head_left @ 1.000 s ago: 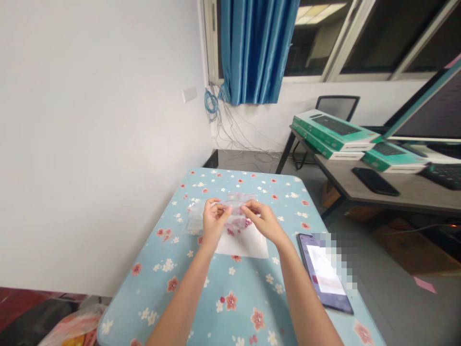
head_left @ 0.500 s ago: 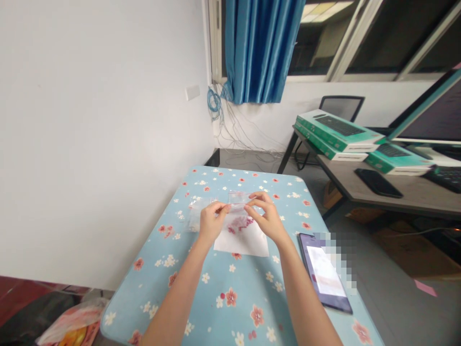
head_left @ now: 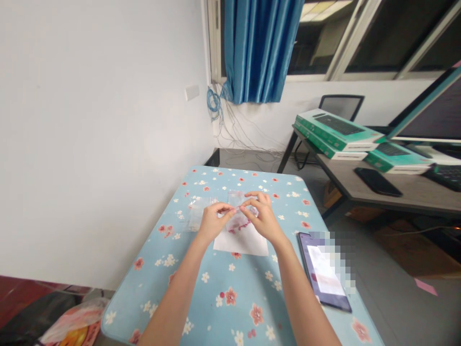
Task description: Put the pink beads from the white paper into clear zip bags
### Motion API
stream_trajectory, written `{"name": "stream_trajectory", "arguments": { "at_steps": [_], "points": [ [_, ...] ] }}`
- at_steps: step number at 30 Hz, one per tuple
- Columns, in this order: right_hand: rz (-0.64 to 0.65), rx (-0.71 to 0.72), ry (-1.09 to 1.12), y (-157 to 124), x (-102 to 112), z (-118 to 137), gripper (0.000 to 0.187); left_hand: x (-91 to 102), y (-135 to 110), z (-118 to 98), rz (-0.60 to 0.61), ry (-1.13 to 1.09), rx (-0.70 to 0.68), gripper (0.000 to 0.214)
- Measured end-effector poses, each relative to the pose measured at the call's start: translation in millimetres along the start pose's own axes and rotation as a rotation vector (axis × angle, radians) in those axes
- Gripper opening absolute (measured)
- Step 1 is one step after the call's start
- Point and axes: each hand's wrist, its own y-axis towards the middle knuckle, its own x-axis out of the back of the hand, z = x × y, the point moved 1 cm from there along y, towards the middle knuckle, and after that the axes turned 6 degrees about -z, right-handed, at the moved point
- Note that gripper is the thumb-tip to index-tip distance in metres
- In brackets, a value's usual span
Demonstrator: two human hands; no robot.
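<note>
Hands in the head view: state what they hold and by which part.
The left hand and right hand pinch what looks like a clear plastic bag by its upper edge.

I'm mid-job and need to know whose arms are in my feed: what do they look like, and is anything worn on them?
They're a person's bare arms. The left hand and right hand are ungloved, and no sleeve, watch or bracelet shows. Thin rings would be hard to make out.
</note>
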Motion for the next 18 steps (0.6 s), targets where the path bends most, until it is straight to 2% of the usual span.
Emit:
{"name": "stream_trajectory", "arguments": {
  "at_steps": [8, 18],
  "points": [
    [0.027, 0.059, -0.077, -1.5, -3.6, -0.6, 0.018, 0.2, 0.7, 0.1, 0.02, 0.294, -0.054, 0.009],
    [0.059, 0.116, -0.073, -1.4, 6.1, 8.1, 0.013, 2.5, 0.1, -19.6, 0.184, 0.444, -0.234, 0.011]
  ]
}}
